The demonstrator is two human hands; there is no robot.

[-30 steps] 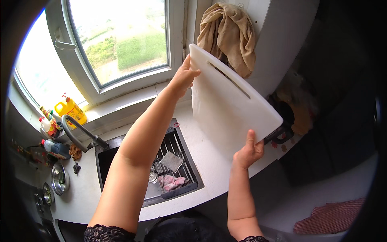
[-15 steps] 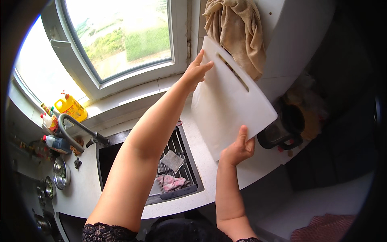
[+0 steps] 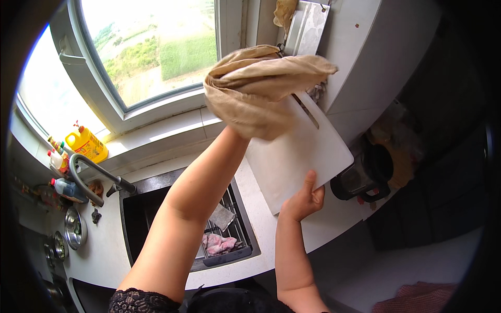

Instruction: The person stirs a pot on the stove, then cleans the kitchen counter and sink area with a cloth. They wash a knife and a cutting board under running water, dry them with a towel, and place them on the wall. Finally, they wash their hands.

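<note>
My right hand (image 3: pixel 301 202) grips the lower right part of a white cutting board (image 3: pixel 308 151), thumb on its face. The board is tilted, its slot handle towards the top and its lower end over the counter. A tan cloth (image 3: pixel 261 86) is bunched over my left hand (image 3: pixel 238 134), of which little more than the wrist shows. The cloth is raised off the wall and closed in that hand, though its folds hide the fingers. Its lower folds hang before the board's upper left part.
A black sink (image 3: pixel 148 216) with a rack holds a grey pad (image 3: pixel 223 217) and a pink rag (image 3: pixel 219 243). A dark jug-like appliance (image 3: pixel 362 175) stands right of the board. Left are a faucet (image 3: pixel 91 167), bottles, a yellow jug (image 3: pixel 87 145) and metal bowls (image 3: pixel 75 228). A flat metallic piece (image 3: pixel 308 27) hangs behind.
My left hand has left the board's upper edge and taken the tan cloth from the wall, bringing it left. The flat metallic piece behind is uncovered. The board has dropped slightly in my right hand.
</note>
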